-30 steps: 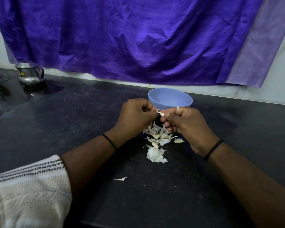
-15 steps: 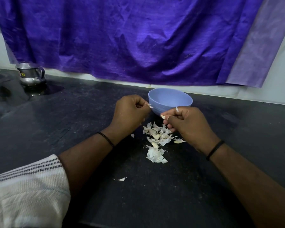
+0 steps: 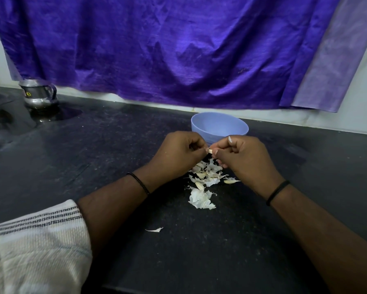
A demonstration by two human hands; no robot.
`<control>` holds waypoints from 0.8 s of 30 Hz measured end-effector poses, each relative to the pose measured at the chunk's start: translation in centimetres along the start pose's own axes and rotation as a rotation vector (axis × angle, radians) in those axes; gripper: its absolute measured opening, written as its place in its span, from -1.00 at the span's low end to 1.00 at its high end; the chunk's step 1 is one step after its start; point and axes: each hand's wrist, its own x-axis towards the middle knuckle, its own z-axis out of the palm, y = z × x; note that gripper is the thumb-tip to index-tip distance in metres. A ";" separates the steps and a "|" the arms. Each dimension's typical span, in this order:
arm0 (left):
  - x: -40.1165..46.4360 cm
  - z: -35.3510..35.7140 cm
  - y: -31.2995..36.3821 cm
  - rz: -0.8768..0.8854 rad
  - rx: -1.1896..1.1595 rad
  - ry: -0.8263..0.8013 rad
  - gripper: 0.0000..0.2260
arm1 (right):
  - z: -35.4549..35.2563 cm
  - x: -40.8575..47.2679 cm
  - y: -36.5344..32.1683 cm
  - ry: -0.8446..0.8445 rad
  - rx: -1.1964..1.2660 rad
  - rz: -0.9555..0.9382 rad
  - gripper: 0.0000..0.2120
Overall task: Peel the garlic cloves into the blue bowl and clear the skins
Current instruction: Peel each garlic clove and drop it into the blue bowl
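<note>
Our hands have come back together: half a second ago the left hand [image 3: 181, 152] had drawn off to the side with a flake of skin, and now it meets the right hand [image 3: 240, 158] again over the clove [image 3: 210, 151]. Both hands pinch that clove between thumb and fingertips, the other fingers curled in — neither is idle. The clove sits in the air just in front of the bowl [image 3: 219, 126] and above the skins [image 3: 205, 179] heaped on the desk [image 3: 114, 145].

We read this as one strip pulled away and a fresh grip taken for the next, so the clove is likely only partly bare; too little of it shows between the fingertips to be sure. We cannot see into the bowl well enough to tell whether it holds any cloves. A few pale, plump pieces lie among the skins, perhaps cloves not yet peeled. One stray flake [image 3: 155, 230] lies apart, nearer to us. Clearing the skins is not yet begun — the heap lies where it fell, so the task looks well short of done
</note>
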 end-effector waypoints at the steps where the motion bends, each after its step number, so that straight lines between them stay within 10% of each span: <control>1: 0.0 0.0 0.0 0.006 0.014 -0.009 -0.94 | 0.0 -0.1 0.0 -0.005 -0.015 -0.010 -0.93; 16: -0.1 -0.1 0.2 0.077 0.088 -0.016 -0.89 | 0.3 -0.3 -0.1 0.015 -0.168 -0.043 -0.95; 24: 0.1 0.1 0.0 0.163 0.143 -0.015 -0.87 | 0.2 -0.5 -0.4 -0.083 -0.305 -0.061 -0.61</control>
